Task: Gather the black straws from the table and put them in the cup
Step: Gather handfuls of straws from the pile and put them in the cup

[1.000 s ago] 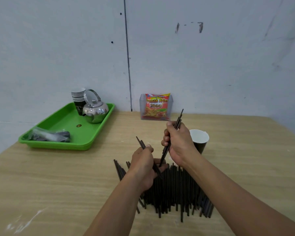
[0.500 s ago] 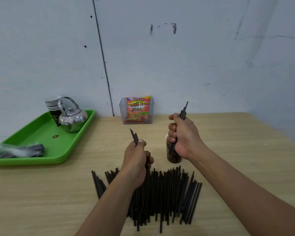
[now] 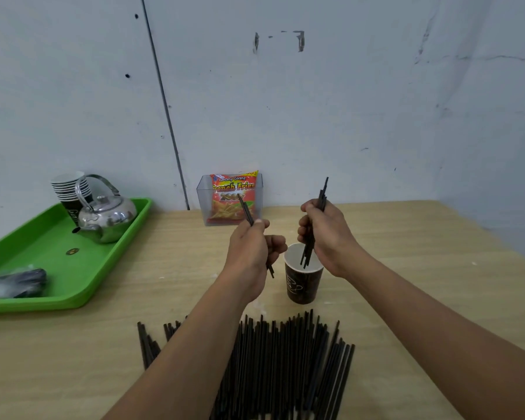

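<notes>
Your right hand (image 3: pixel 326 237) grips a bundle of thin black plastic straws (image 3: pixel 322 195), lower tips inside the dark brown paper cup (image 3: pixel 303 283). Your left hand (image 3: pixel 250 253) clutches a few more straws (image 3: pixel 245 209) just beside it. The main straw pile (image 3: pixel 285 359) lies on the light wooden table (image 3: pixel 406 268).

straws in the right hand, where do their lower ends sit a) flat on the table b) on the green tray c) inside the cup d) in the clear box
c, the straws gripped by the right hand reach down past the rim, their tips inside the cup
</notes>
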